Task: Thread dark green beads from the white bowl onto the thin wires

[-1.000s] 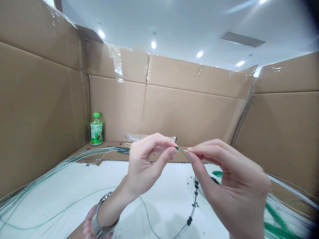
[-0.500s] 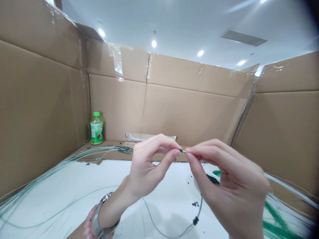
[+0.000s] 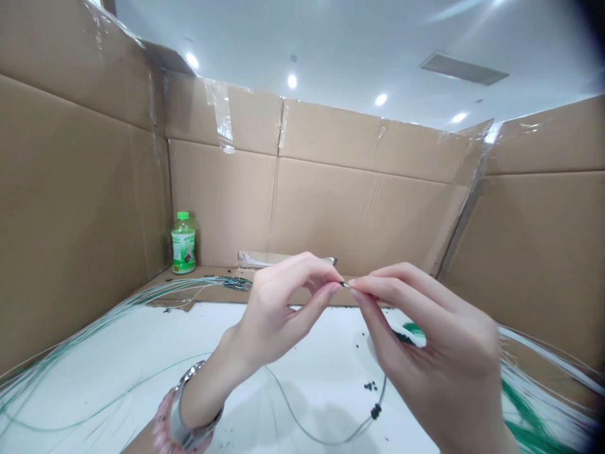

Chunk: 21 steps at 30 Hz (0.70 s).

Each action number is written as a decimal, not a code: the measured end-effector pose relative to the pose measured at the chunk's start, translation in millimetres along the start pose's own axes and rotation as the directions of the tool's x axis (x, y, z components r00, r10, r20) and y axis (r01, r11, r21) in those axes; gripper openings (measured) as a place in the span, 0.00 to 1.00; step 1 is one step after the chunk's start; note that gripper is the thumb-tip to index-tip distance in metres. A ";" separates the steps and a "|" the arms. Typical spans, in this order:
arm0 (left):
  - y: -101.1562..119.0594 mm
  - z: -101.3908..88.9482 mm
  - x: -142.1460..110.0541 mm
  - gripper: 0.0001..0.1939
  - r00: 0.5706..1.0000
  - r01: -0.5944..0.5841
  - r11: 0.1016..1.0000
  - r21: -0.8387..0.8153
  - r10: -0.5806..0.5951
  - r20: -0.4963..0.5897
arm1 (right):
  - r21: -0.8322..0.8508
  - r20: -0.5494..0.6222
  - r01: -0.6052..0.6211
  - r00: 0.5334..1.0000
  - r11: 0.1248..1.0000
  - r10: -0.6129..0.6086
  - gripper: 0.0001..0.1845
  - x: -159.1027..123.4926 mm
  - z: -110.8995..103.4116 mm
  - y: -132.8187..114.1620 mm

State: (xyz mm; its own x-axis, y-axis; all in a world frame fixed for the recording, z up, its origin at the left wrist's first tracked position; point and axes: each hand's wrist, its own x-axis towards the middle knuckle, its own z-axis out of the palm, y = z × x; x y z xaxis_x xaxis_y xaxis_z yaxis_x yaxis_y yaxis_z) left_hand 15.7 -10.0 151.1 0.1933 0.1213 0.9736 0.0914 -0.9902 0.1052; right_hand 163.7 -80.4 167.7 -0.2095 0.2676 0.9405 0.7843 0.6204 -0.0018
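Observation:
My left hand (image 3: 283, 315) is closed in a pinch on a tiny black piece (image 3: 342, 284), whose exact kind is too small to tell. My right hand (image 3: 435, 340) pinches a thin wire (image 3: 347, 285) right beside it, and the fingertips of both hands almost meet. Below them a grey-green wire (image 3: 302, 422) curves over the white tabletop (image 3: 255, 403). A cluster of small black pieces (image 3: 375, 412) sits on that wire. Loose black bits (image 3: 370, 386) lie nearby. Behind my right hand, a heap of black pieces (image 3: 404, 338) is partly hidden.
Cardboard walls (image 3: 331, 214) enclose the table. A green-capped bottle (image 3: 183, 252) stands in the back left corner. Bundled wires (image 3: 142, 299) with dark ends run along the left; green strands (image 3: 524, 403) and white wires (image 3: 553, 378) lie right. A shallow tray (image 3: 283, 259) of white wires sits behind.
Both hands keep their pinch and have shifted only slightly. Less of the black piece and wire shows between the fingertips. The hanging wire with its black cluster has swung slightly right and up.

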 end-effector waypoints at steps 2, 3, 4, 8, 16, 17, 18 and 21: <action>-0.5 -2.4 0.7 0.03 0.999 -0.001 1.000 0.029 0.000 0.042 | -0.028 0.013 -0.003 1.000 1.000 0.003 0.09 -1.3 -0.2 0.4; -0.8 -3.0 0.6 0.03 0.998 0.006 0.999 0.037 -0.008 0.057 | -0.033 0.020 -0.007 1.000 0.999 0.007 0.09 -2.0 0.2 0.5; -1.0 -3.3 0.4 0.04 0.998 0.012 0.999 0.040 -0.015 0.069 | -0.032 0.023 -0.015 1.000 0.999 0.015 0.09 -2.6 0.9 0.5; -0.7 -2.3 -1.3 0.03 0.997 0.025 1.000 0.007 -0.026 0.077 | 0.081 0.070 -0.118 0.991 0.990 0.112 0.07 -4.7 4.0 0.9; 2.0 -6.6 2.4 0.03 0.992 0.015 1.000 -0.017 -0.013 0.124 | 0.171 0.050 -0.146 0.989 0.974 0.139 0.07 -8.0 3.0 5.5; 2.2 -7.3 2.9 0.03 0.993 0.004 1.000 -0.017 -0.002 0.121 | 0.181 0.044 -0.145 0.989 0.973 0.139 0.07 -8.4 3.0 6.1; 2.2 -7.9 3.4 0.03 0.993 -0.005 1.000 -0.017 0.007 0.118 | 0.190 0.045 -0.147 0.989 0.971 0.141 0.07 -8.8 3.1 6.5; 2.3 -8.7 3.8 0.04 0.993 -0.001 1.000 -0.031 0.004 0.120 | 0.209 0.063 -0.171 0.985 0.963 0.161 0.07 -8.9 3.4 7.5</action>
State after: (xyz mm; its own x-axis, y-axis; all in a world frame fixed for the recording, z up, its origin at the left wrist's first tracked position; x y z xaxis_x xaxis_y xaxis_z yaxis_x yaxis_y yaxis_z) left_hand 8.2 -12.4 156.8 0.3093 0.1243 0.9428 0.0611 -0.9920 0.1107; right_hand 169.4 -75.6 158.1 -0.1165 0.4100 0.9046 0.6691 0.7055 -0.2336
